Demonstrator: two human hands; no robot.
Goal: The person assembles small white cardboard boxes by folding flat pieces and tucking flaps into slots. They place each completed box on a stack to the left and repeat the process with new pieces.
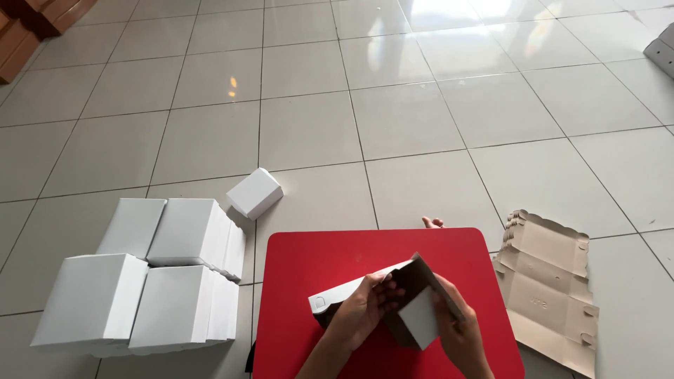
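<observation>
**Both hands working a half-folded carton on the red board**

Head view, looking down at a tiled floor point(393, 112). A red board point(316, 267) is lying flat on the floor at 6 o'clock in the frame.

The left hand point(361, 309) and the right hand point(456, 330) are both gripping one partly folded carton point(414, 316), white outside and brown inside, which is sitting just above the board at about 6 o'clock. Left fingers point(382, 291) are pressing together on the carton's open edge; right fingers are wrapping its right-hand side, clamped on a flap. One flap is standing up tilted between the two hands.

At 3 o'clock from the board, a stack of flat unfolded blanks point(547, 288) is lying brown side up, just beside the board's edge. At 9 o'clock, four finished white boxes point(151, 281) are sitting touching one another in a block. A fifth small box point(254, 193) is lying tilted at 11 o'clock, near the block.
</observation>
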